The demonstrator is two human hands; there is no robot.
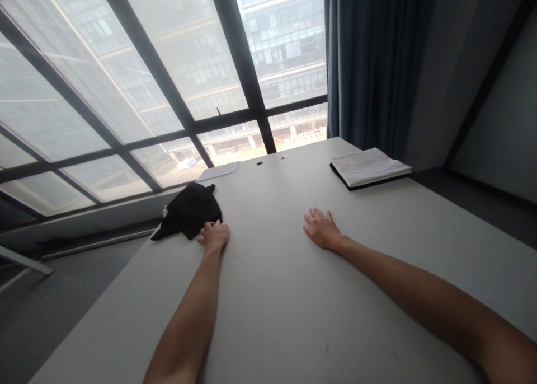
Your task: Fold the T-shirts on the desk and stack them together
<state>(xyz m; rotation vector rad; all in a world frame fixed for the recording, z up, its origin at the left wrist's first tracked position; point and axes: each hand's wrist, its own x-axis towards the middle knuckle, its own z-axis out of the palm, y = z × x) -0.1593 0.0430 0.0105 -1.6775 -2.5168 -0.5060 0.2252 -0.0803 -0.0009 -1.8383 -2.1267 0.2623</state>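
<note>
My left hand (214,234) is at the near right edge of a crumpled black cloth (189,209), its fingers bent and closed on the fabric. The cloth lies in a loose heap by the table's left edge, with a small pale patch at its far left side. What garment or item it is, I cannot make out. My right hand (322,228) rests palm down on the white table (268,294), fingers spread, holding nothing. Beyond it to the right lies a folded white cloth (369,165) on top of a folded black layer (350,187).
A white sheet, perhaps paper (218,172), lies at the far left of the table. Near the far edge is a dark round cable hole (259,163). Large windows (168,54) and a blue curtain (369,65) stand behind. Grey floor (84,294) shows at left.
</note>
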